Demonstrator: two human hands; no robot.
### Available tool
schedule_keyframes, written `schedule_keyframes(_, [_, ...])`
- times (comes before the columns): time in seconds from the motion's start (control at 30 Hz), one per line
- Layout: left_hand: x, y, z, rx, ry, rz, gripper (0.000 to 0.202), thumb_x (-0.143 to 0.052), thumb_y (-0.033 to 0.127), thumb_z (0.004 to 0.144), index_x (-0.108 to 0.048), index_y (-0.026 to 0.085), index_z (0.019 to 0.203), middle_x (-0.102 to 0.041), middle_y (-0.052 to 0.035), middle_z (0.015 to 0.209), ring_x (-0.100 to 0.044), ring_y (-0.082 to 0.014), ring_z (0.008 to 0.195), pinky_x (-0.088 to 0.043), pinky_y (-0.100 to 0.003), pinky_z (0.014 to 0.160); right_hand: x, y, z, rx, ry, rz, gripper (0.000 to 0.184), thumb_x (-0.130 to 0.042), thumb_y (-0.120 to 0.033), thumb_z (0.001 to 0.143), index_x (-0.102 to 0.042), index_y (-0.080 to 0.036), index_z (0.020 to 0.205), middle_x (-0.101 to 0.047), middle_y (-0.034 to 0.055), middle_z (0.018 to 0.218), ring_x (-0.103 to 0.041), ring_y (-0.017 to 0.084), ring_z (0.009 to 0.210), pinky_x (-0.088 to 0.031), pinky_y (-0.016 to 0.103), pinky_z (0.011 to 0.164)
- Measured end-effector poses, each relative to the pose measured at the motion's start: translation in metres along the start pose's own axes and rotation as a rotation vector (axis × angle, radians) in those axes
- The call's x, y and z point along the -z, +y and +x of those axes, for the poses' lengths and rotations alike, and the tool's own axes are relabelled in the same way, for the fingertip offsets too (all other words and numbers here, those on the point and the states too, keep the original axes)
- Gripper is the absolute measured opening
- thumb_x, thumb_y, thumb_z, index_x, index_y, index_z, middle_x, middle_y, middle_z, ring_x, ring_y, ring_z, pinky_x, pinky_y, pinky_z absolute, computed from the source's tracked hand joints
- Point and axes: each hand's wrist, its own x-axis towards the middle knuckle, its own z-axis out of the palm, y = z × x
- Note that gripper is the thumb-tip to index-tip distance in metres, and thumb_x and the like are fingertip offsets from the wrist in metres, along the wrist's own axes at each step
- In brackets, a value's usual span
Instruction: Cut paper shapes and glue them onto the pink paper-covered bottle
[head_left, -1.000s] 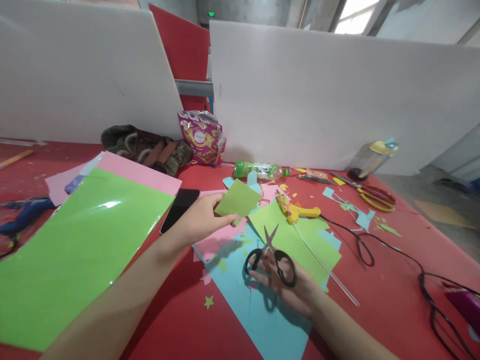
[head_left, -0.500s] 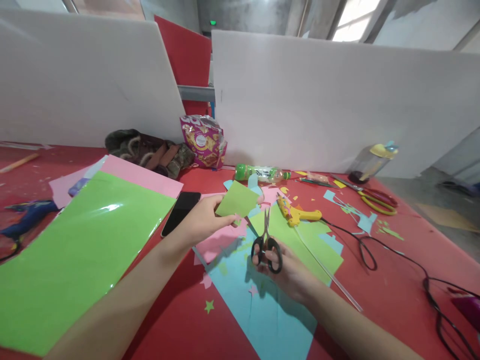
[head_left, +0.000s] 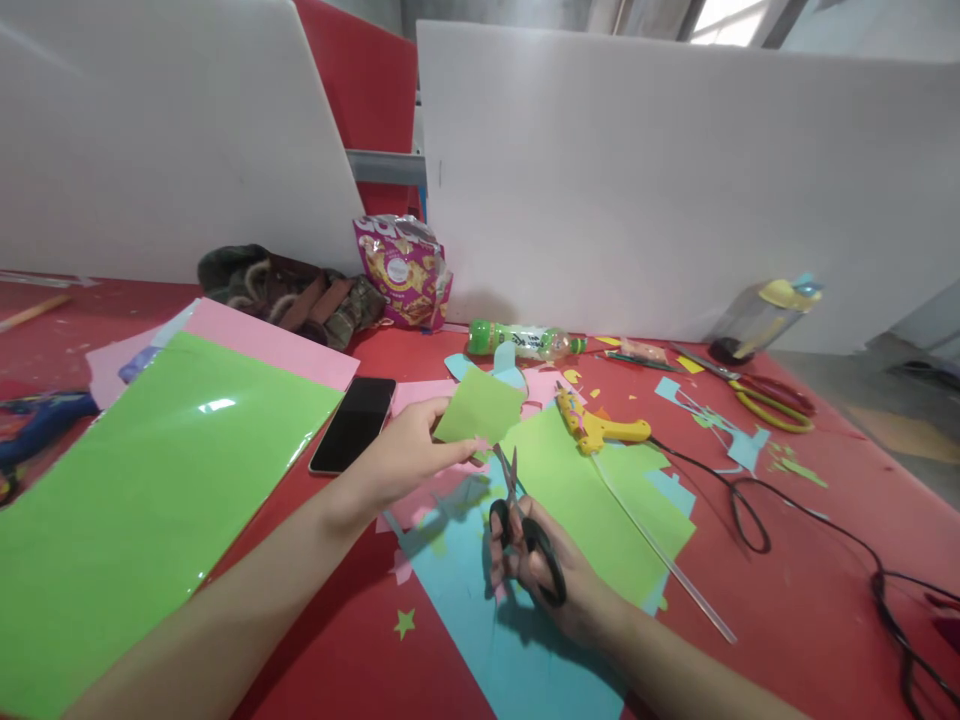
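Nearest: 1 green star [head_left: 405, 625] on the red worktop [head_left: 337, 640], just beside 1 blue sheet [head_left: 465, 590] running off the bottom of the view; worktop near edge not visible. Hands: 2. Right hand [head_left: 555, 570] has its fingers in the handles of 1 pair of black scissors [head_left: 512, 490], blades slightly parted, tips toward the left hand. Left hand [head_left: 409, 450] pinches 1 green square [head_left: 484, 405] between thumb and fingers, held over the middle of the worktop; can't tell if blade tips touch it. Left part of worktop: 1 glossy green sheet [head_left: 172, 480], 1 phone [head_left: 354, 425] next to it, 1 blue tool [head_left: 45, 425] partly out of view. Right of the hands: 1 green sheet [head_left: 600, 510], 1 yellow glue gun [head_left: 596, 425] lying across its far part, 1 clear stick [head_left: 664, 550], black cable [head_left: 750, 530] looping toward the right edge. Paper scraps: too many to count. Farther: 1 pair of red-and-yellow scissors [head_left: 772, 400] near the right edge. Along the far edge, left to right: 1 camouflage bundle [head_left: 292, 295], 1 snack bag [head_left: 405, 275], 1 bottle [head_left: 525, 342] on its side, 1 yellow-lidded cup [head_left: 761, 320] at the far right corner. Behind: 2 white panels [head_left: 675, 180].
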Motion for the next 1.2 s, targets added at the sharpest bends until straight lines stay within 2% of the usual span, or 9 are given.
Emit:
schedule_keyframes(0.07, [-0.001,-0.001,-0.001,0.006,0.001,0.035,0.032,-0.059,0.030,0.066,-0.054,0.013,0.093,-0.064,-0.0042,0.086,-0.061,-0.0171,0.075,-0.048,-0.027,0.066,-0.001,0.000,0.001,0.057,0.064,0.002,0.036,-0.068,-0.043,0.058,-0.043,-0.021,0.074,-0.050,-0.0024,0.073,-0.050,0.010,0.059,-0.040,0.023,0.052])
schedule_keyframes(0.2, [-0.010,-0.004,-0.002,0.032,-0.023,0.082,0.031,-0.057,0.030,0.067,-0.054,0.015,0.093,-0.064,-0.0043,0.086,-0.061,-0.0179,0.078,-0.048,-0.027,0.066,0.001,-0.002,0.006,0.202,0.334,-0.003,0.027,-0.068,-0.027,0.062,-0.043,-0.022,0.072,-0.050,-0.0041,0.071,-0.050,0.010,0.063,-0.040,0.024,0.059])
schedule_keyframes(0.27, [-0.017,-0.008,-0.002,0.042,-0.050,0.101,0.028,-0.056,0.029,0.067,-0.053,0.015,0.092,-0.064,-0.0039,0.087,-0.060,-0.0178,0.078,-0.047,-0.026,0.064,0.004,-0.004,0.009,0.278,0.409,0.046,0.027,-0.067,-0.022,0.063,-0.042,-0.023,0.071,-0.050,-0.0046,0.073,-0.051,0.010,0.064,-0.041,0.026,0.059])
schedule_keyframes(0.37, [-0.029,-0.016,-0.002,0.017,-0.080,0.178,0.025,-0.054,0.026,0.067,-0.053,0.015,0.090,-0.063,-0.0040,0.086,-0.060,-0.0180,0.076,-0.046,-0.026,0.062,0.006,-0.007,0.012,0.311,0.475,0.077,0.029,-0.066,-0.016,0.062,-0.041,-0.024,0.073,-0.051,-0.0057,0.072,-0.051,0.010,0.063,-0.042,0.025,0.060])
schedule_keyframes(0.5, [-0.040,-0.025,-0.003,-0.013,-0.137,0.217,0.024,-0.051,0.023,0.067,-0.052,0.015,0.090,-0.062,-0.0045,0.087,-0.059,-0.0180,0.073,-0.046,-0.026,0.060,0.006,-0.006,0.013,0.296,0.569,0.034,0.035,-0.064,-0.010,0.060,-0.037,-0.025,0.075,-0.047,-0.0094,0.060,-0.047,0.007,0.051,-0.039,0.021,0.053])
schedule_keyframes(0.67, [-0.044,-0.033,-0.001,0.014,-0.172,0.177,0.024,-0.051,0.021,0.065,-0.051,0.014,0.089,-0.062,-0.0046,0.082,-0.060,-0.0185,0.071,-0.046,-0.025,0.057,0.007,-0.005,0.014,0.294,0.607,-0.021,0.038,-0.063,-0.009,0.058,-0.033,-0.024,0.075,-0.049,-0.0084,0.065,-0.052,0.009,0.058,-0.042,0.021,0.055])
schedule_keyframes(0.87, [-0.046,-0.038,0.001,0.062,-0.244,0.023,0.025,-0.048,0.016,0.066,-0.051,0.013,0.091,-0.062,-0.0035,0.076,-0.063,-0.0170,0.066,-0.048,-0.025,0.058,0.009,-0.004,0.014,0.258,0.618,-0.002,0.038,-0.062,-0.011,0.060,-0.032,-0.025,0.076,-0.046,-0.0112,0.059,-0.045,0.005,0.041,-0.038,0.017,0.039])
schedule_keyframes(1.03, [-0.047,-0.034,0.001,0.053,-0.181,0.010,0.023,-0.049,0.014,0.064,-0.052,0.013,0.087,-0.062,-0.0030,0.077,-0.062,-0.0146,0.063,-0.047,-0.022,0.054,0.006,-0.004,0.014,0.247,0.546,0.020,0.044,-0.066,-0.010,0.058,-0.029,-0.025,0.077,-0.049,-0.0108,0.064,-0.050,0.005,0.041,-0.041,0.018,0.042])
schedule_keyframes(1.2, [-0.049,-0.036,0.001,0.078,-0.188,-0.013,0.021,-0.049,0.012,0.065,-0.052,0.013,0.086,-0.062,-0.0035,0.075,-0.062,-0.0155,0.063,-0.048,-0.023,0.054,0.005,-0.006,0.014,0.228,0.499,-0.008,0.047,-0.067,-0.009,0.057,-0.027,-0.026,0.077,-0.052,-0.0091,0.069,-0.055,0.008,0.043,-0.044,0.022,0.043])
